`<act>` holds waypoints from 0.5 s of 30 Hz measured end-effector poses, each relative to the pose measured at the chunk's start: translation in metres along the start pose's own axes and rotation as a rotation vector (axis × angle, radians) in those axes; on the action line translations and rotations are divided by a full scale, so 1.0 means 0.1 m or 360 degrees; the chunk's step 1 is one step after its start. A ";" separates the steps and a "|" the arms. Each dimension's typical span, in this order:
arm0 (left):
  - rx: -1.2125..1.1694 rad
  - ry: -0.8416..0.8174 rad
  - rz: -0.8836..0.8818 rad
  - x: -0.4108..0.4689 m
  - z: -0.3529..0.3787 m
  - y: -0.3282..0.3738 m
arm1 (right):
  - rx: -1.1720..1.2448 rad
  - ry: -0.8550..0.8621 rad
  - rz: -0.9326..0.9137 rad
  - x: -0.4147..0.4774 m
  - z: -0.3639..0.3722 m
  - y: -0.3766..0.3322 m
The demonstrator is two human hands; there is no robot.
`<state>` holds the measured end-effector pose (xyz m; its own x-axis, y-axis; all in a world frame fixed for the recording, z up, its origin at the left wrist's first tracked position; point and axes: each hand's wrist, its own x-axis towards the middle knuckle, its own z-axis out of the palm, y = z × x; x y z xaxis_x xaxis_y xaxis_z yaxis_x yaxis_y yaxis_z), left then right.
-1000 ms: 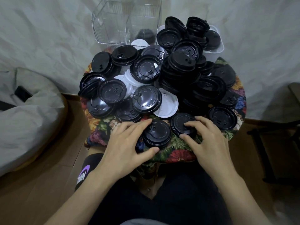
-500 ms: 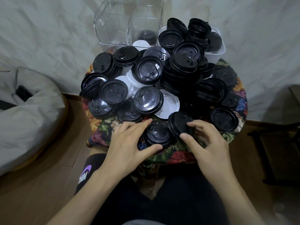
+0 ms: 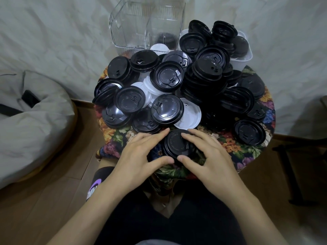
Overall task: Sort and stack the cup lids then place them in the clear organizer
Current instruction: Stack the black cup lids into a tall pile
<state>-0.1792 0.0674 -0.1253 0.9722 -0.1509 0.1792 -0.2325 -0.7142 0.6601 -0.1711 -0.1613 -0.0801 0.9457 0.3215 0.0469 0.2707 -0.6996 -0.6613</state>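
Note:
A small stack of black lids (image 3: 176,144) sits at the near edge of the round table. My left hand (image 3: 139,156) grips its left side between thumb and fingers. My right hand (image 3: 208,154) grips its right side the same way, fingers lying over the top lid. Behind it, many black lids (image 3: 203,80) lie heaped across the table, with a few white lids (image 3: 190,115) among them. The clear organizer (image 3: 146,25) stands at the far edge, a few dark lids showing in its right compartment.
A floral cloth (image 3: 247,149) covers the small round table. A white tub (image 3: 246,57) full of black lids stands at the far right. A grey cushion (image 3: 30,124) lies on the floor to the left, a dark stand (image 3: 290,174) to the right.
My right hand lifted a black lid from beside the stack and set it on top of the lids under my left hand. Both hands now close around the stack.

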 end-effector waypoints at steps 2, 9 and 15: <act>-0.0043 0.0005 -0.0007 0.00 -0.02 0.01 | -0.0005 -0.0018 -0.0011 0.01 0.01 0.00; -0.0037 0.0034 -0.0013 0.02 0.02 0.00 | 0.0050 -0.0042 0.0008 0.01 0.05 0.03; 0.0058 0.0011 0.0028 0.03 0.04 -0.02 | 0.0111 -0.0033 0.0015 0.03 0.08 0.09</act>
<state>-0.1758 0.0661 -0.1289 0.9677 -0.1590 0.1955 -0.2482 -0.7360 0.6299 -0.1678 -0.1614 -0.0917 0.9441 0.3287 0.0250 0.2476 -0.6568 -0.7122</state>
